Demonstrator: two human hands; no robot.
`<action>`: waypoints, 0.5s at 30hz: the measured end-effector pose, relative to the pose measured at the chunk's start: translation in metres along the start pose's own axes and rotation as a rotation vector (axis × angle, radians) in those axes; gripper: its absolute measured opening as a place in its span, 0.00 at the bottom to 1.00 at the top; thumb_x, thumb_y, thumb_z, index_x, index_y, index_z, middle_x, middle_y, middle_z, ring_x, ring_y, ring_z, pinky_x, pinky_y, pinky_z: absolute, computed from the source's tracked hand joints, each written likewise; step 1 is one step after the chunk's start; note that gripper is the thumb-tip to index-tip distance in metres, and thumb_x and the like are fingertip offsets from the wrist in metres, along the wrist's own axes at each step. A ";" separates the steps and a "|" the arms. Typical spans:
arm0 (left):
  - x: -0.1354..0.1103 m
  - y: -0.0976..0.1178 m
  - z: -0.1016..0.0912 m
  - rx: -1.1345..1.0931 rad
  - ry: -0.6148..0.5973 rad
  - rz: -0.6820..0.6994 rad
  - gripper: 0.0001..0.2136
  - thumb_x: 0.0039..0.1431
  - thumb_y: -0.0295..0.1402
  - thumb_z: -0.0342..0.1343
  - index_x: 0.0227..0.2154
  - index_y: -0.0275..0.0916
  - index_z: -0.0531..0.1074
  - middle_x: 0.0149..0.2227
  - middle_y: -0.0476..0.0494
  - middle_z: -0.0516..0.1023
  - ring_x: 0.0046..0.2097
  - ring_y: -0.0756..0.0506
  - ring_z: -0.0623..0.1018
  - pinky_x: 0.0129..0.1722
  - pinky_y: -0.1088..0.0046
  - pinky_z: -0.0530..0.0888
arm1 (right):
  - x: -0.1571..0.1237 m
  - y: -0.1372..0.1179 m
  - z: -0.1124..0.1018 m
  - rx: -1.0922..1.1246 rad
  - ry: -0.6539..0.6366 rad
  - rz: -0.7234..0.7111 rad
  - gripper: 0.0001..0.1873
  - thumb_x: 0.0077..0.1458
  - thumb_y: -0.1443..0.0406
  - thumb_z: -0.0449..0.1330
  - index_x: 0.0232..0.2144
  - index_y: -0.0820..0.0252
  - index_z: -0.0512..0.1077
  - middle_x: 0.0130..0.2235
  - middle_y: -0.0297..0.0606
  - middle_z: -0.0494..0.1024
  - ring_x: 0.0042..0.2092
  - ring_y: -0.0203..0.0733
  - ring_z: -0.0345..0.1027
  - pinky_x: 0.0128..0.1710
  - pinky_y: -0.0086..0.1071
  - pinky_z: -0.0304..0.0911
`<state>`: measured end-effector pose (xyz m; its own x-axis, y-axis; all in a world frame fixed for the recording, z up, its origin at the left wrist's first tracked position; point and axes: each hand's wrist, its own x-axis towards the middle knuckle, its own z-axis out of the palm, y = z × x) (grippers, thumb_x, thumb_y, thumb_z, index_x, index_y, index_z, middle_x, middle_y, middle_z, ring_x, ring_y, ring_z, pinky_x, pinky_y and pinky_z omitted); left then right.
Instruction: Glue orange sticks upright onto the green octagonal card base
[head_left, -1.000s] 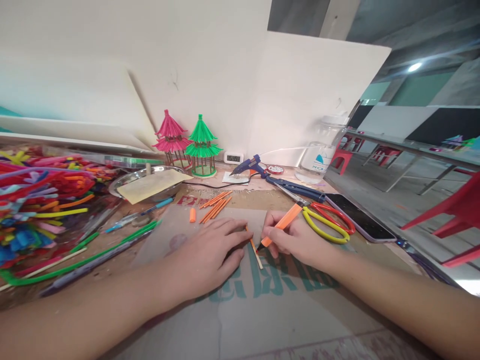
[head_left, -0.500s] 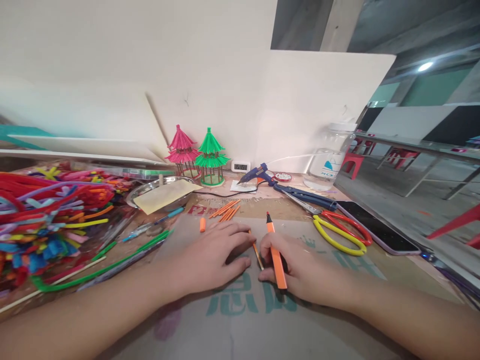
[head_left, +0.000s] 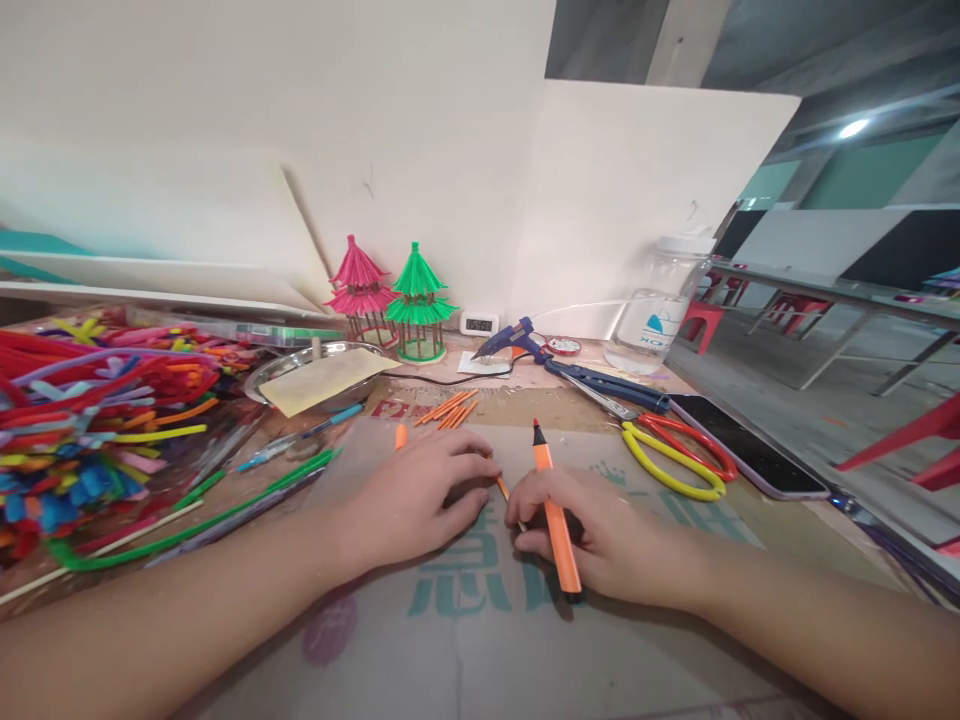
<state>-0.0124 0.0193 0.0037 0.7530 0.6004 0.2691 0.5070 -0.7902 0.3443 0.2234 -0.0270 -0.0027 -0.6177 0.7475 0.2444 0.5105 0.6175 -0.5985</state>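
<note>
An orange marker (head_left: 559, 530) is tucked in my right hand (head_left: 592, 530), its uncapped tip pointing up and away from me. The thumb and index finger of that hand also pinch the near end of a thin stick (head_left: 503, 488), coloured orange on part of its length. My left hand (head_left: 424, 490) lies low over the plastic-covered board, fingers curled, with its fingertips on the far end of the same stick. Just beyond the left hand is an orange marker cap (head_left: 401, 437), partly hidden by it. Several orange sticks (head_left: 450, 408) lie in a small pile farther off.
Colourful pipe cleaners (head_left: 97, 430) heap up at left, near a metal dish (head_left: 259, 385). Pink (head_left: 358, 285) and green (head_left: 416, 300) pagoda models stand behind. A glue gun (head_left: 514, 340), water bottle (head_left: 652, 310), scissors (head_left: 675, 460) and phone (head_left: 750, 450) are at right.
The view has shifted slightly. My right fingers have closed further over the near end of the stick, and the marker has shifted a little with the hand. My left hand still touches the far end.
</note>
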 end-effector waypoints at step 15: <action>0.002 -0.005 0.003 0.042 -0.010 0.066 0.17 0.67 0.31 0.50 0.56 0.44 0.75 0.60 0.43 0.75 0.60 0.41 0.74 0.61 0.58 0.69 | 0.007 0.004 -0.009 0.416 0.320 0.289 0.16 0.66 0.54 0.51 0.36 0.56 0.72 0.31 0.37 0.78 0.32 0.40 0.69 0.34 0.34 0.66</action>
<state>-0.0122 0.0236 -0.0005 0.7894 0.5458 0.2812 0.4733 -0.8326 0.2876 0.2264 -0.0168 0.0034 -0.2449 0.9474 0.2063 0.3134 0.2787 -0.9078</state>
